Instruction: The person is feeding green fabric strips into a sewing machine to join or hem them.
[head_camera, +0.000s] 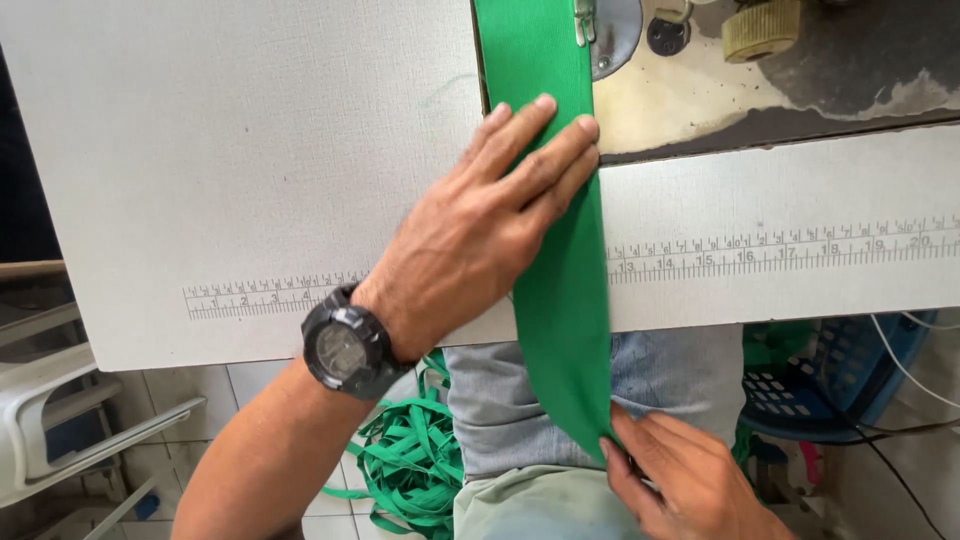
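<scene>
Centre of the frame, left fingers: I see my left hand (470, 235) pressed flat, fingers stretched out and together, fingertips on the green fabric strip (555, 210); nothing is clenched in it.
Lower right, right fingers: my right hand (685, 480) pinches the strip's lower end between thumb and fingertips, just below the table edge.
Strip, place: it runs from the top centre of the frame, under the sewing machine's presser foot (583, 22), down across the white table (250, 150) and over its front edge to my lap.
Strip, look: one plain bright-green band, flat and smooth on the table, narrowing and slightly twisted where it hangs.
Count of hands: two, both mine.
Wrist: one black wristwatch (350, 350) on the left arm.
Markings: two printed ruler scales on the table, thin dark ticks on white, one (270, 295) at centre left, one (780, 250) at centre right, either side of the strip.
Upper right: the machine's worn cream bed (680, 100) with one round metal plate (615, 30) and one ribbed yellowish wheel (762, 28).
Bottom centre: one tangled heap of green tape (410, 455) on the tiled floor beside my grey-trousered leg (500, 400).
Lower right edge: one blue slotted basket (850, 380).
Lower left edge: one white plastic piece of furniture (60, 420); I cannot tell what kind.
</scene>
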